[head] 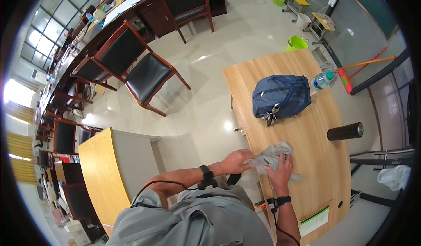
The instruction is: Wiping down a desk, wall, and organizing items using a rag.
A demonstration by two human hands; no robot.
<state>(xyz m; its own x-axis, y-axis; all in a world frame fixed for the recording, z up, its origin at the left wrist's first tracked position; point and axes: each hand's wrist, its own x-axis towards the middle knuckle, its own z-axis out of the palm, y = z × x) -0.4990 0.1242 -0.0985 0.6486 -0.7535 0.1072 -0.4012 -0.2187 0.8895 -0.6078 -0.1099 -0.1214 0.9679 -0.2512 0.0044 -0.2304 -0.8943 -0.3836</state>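
Note:
A crumpled grey cloth (271, 157) lies bunched near the edge of a wood-grain desk (319, 167). My left hand (239, 161) pinches the cloth's left end just past that edge. On the cloth's right side rests my right hand (282, 173), thumb and fingers around the bunched fabric. A blue fabric bag (283, 94), with keys (271, 115) hanging from it, sits farther up the desk. Beside the bag stands a clear plastic bottle (321, 80) with a green cap. Toward the desk's right edge is a black cylindrical flask (344, 131).
A green-edged paper or booklet (314, 221) lies at the desk's near end. Left of me stands a yellow-topped cabinet or desk (100, 167). A black-seated wooden chair (148, 76) is on the tiled floor. A green bucket (297, 43) and a red dustpan (344, 81) are beyond the desk.

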